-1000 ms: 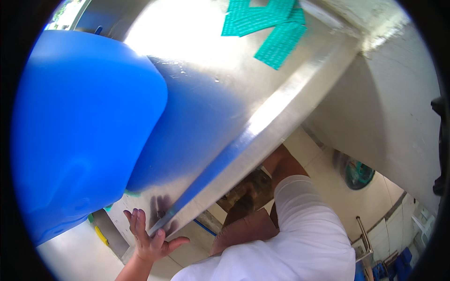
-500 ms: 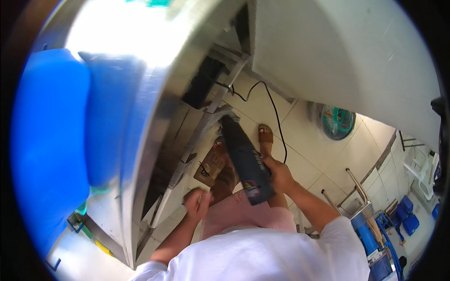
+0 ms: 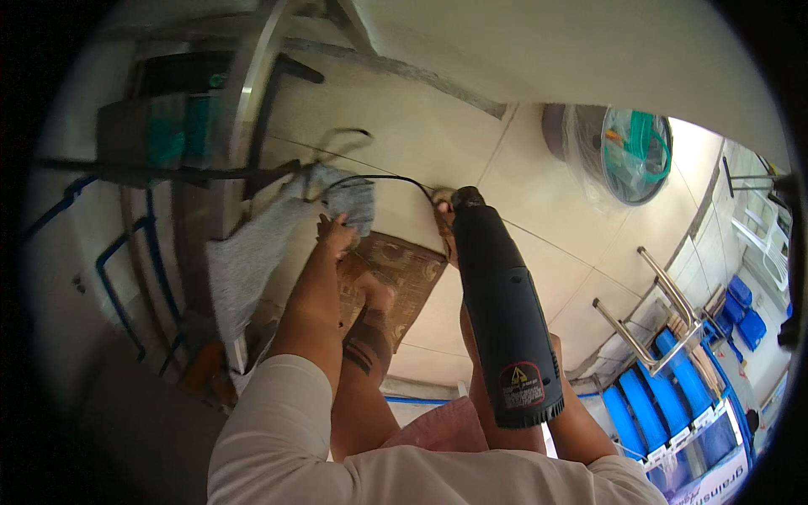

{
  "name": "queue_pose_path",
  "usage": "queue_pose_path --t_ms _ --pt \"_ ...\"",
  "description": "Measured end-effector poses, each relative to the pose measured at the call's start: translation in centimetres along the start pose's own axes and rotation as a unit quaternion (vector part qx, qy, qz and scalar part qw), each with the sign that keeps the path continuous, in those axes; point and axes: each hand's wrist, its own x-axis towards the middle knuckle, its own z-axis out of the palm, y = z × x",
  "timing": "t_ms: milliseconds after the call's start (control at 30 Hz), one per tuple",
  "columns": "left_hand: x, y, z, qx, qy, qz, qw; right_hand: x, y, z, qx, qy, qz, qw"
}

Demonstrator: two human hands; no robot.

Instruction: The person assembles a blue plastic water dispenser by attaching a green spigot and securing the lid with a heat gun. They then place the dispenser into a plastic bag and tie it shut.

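Observation:
A black heat gun (image 3: 507, 311) with a ridged rear end points away from me, right of the middle. My right hand (image 3: 555, 348) is closed on it from below, mostly hidden by its body. Reaching forward, my left hand (image 3: 337, 236) has its fingers closed on a grey cloth (image 3: 352, 202). That cloth drapes along the low metal frame on the left, its longer part (image 3: 248, 265) hanging toward me. Behind the cloth a black cord (image 3: 383, 177) curves over toward the heat gun's nozzle.
A brown patterned mat (image 3: 412, 278) lies on the tiled floor under my foot. Far right stands a bin (image 3: 637, 160) lined with clear plastic, holding green items. A metal-legged stool (image 3: 652, 328) and blue slats (image 3: 648, 404) are at right. Blue bent bars (image 3: 126, 269) stick out at left.
My view has swung left and down over the frame. My left hand has moved forward onto the grey cloth. The heat gun now sits further right, its nozzle away from the frame.

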Motion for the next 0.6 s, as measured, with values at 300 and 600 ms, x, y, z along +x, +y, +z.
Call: queue_pose_path --t_ms 300,600 --pt "-15.1 3.2 -1.2 -0.031 0.135 0.287 0.948 -4.4 0.9 -1.2 0.202 0.028 0.130 0.970" --pt "-44.3 2.4 -14.4 -0.045 0.157 0.356 0.920 -8.4 -6.2 -6.8 -0.101 -0.042 -0.132 0.985"
